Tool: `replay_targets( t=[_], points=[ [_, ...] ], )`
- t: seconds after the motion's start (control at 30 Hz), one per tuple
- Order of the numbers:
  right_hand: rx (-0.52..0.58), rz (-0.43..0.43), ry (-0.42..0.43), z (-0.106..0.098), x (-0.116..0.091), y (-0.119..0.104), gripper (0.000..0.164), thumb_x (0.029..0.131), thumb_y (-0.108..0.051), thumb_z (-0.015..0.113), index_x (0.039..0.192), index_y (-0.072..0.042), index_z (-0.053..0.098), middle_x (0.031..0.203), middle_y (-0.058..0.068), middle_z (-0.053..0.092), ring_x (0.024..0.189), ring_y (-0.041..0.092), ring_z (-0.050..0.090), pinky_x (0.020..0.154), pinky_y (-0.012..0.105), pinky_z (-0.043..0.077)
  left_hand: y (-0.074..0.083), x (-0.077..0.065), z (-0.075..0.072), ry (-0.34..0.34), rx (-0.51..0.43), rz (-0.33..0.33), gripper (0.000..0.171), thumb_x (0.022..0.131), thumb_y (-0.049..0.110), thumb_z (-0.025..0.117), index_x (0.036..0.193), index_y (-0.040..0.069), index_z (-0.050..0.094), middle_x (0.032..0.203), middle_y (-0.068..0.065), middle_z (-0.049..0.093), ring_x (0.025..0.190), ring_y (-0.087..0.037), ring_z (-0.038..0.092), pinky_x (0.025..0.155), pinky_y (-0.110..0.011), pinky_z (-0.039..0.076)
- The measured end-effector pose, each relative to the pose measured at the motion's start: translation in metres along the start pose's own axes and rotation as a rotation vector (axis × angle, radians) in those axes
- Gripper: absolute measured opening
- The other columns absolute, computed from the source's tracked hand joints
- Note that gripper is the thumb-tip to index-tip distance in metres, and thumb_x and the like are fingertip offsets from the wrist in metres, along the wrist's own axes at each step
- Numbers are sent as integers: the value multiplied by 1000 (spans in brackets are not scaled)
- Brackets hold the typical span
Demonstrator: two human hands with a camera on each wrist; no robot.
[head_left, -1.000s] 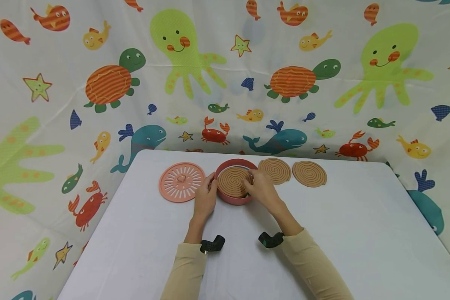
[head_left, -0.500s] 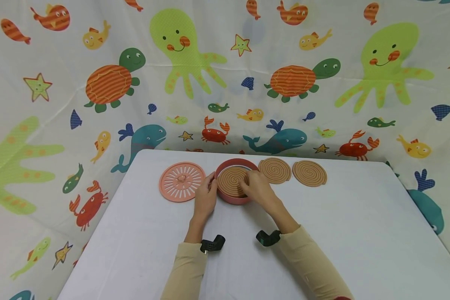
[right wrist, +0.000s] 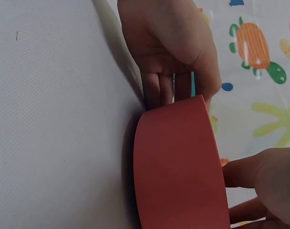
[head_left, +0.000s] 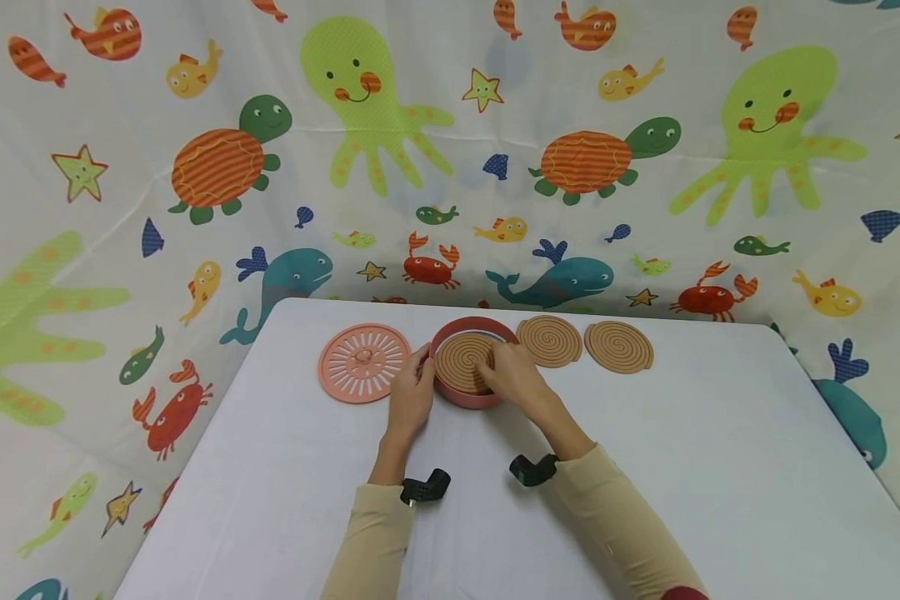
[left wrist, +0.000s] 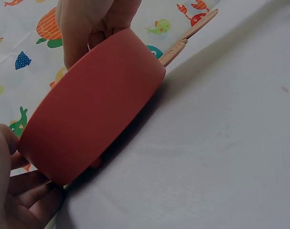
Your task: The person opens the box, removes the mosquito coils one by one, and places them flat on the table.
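Mostly curtain (head_left: 435, 50), sea animals printed, across upper frame. White table (head_left: 720, 450) fills lower frame. Red tin (head_left: 468, 401) just below frame's centre. Lid (head_left: 363, 358) flat, left of it. Left hand (head_left: 411, 400) at tin's left wall, thumb and fingers clamped on it. Right hand (head_left: 521, 375) reaches into tin, pinches coil (head_left: 461, 364) there. Two more coils (head_left: 550, 342), centre right.
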State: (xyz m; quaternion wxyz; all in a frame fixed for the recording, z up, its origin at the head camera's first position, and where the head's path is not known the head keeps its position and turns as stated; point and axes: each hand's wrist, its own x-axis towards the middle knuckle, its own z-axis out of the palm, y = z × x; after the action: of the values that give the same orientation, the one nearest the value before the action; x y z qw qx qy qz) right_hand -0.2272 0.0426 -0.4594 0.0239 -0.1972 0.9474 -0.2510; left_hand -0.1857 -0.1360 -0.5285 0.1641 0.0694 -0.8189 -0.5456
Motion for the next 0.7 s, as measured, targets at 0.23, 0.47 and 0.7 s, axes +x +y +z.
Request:
replay_targets(
  t=[0.23,0.47,0.7],
  points=[
    [-9,23,-17,2,2,0,28,96,-23,65,76,-6,55,61,1,44,58,14,43,49,21,32,0,-1,-1,-13,3,-6,44,105,29,46,143,8,56,138,-12,64,128,-24,61,104,-45,52],
    [0,30,-6,2,1,0,28,95,-24,66,76,-6,57,65,4,48,62,16,47,50,22,35,0,-1,-1,-15,-2,-7,43,106,28,46,142,9,56,138,-12,63,128,-24,61,104,-45,52],
    [25,25,15,1,-1,-2,25,95,-23,67,79,-6,58,67,6,51,65,17,48,52,23,37,1,0,-1,-20,3,-18,43,106,29,46,143,9,56,140,-12,62,129,-23,61,104,-44,52]
  ],
)
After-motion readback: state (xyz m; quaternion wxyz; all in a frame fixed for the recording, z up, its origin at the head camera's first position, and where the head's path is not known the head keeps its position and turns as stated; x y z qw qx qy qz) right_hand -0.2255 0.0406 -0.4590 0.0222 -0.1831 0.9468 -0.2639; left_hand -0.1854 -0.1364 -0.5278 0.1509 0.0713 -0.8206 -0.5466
